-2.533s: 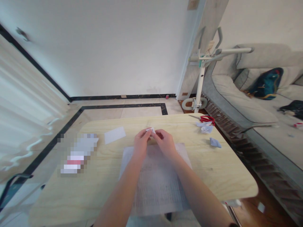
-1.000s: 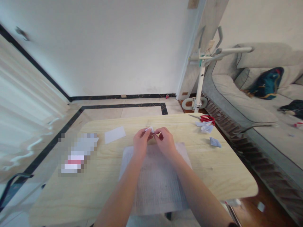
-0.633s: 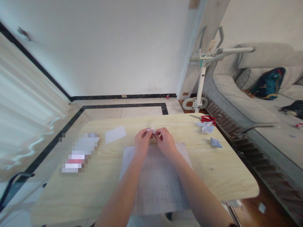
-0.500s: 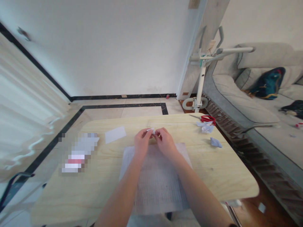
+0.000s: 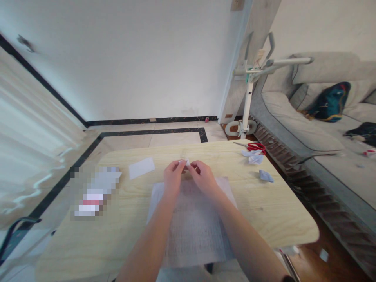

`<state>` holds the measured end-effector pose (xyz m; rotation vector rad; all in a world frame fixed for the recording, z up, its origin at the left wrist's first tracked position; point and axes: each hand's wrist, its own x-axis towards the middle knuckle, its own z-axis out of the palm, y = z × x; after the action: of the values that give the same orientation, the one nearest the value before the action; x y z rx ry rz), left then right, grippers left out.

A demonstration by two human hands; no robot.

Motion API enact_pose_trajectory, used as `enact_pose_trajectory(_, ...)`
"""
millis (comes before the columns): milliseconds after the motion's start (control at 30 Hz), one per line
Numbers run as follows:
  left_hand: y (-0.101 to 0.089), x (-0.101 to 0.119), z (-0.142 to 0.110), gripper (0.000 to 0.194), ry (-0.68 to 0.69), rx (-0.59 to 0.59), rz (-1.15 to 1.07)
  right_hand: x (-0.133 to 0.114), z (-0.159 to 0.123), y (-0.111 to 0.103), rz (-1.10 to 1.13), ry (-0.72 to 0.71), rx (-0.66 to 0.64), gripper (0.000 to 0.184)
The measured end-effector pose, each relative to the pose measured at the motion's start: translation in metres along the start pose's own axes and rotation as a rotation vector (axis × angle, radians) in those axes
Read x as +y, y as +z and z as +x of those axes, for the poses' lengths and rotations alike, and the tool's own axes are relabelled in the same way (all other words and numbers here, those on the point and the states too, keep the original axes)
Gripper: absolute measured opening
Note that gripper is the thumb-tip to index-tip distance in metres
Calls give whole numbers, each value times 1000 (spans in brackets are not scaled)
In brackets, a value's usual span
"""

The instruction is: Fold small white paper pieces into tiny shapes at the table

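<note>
A small folded piece of white paper is pinched between my two hands, just above the far edge of a large printed sheet. My left hand grips its left side with thumb and fingers closed. On the other side, the fingertips of my right hand press against the paper. Much of the folded piece is hidden by my fingers, so its exact shape cannot be made out. Left of my hands lies a flat white paper sheet.
Red-handled scissors lie at the table's far right, beside folded white papers and a bluish folded paper. A pixelated item is on the left of the wooden table. A grey sofa stands to the right.
My right thumb and fingers have shifted on the folded paper and now sit closer against it. The whole view has moved slightly; the things on the table stay in place.
</note>
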<state>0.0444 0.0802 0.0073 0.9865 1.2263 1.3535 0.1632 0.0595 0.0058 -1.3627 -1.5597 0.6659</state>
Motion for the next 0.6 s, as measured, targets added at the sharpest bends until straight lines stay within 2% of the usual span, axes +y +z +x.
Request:
enact_pose_trajectory(300,0,3,-1,30,14,-43,18,7,3,3,178,45,2,19)
enact_pose_trajectory(500,1,5,-3,29,22,-152,38,11,7,2,255,78,14,20)
enact_pose_trajectory(600,1,7,-5,27,48,-137,110,12,8,1,252,75,11,20)
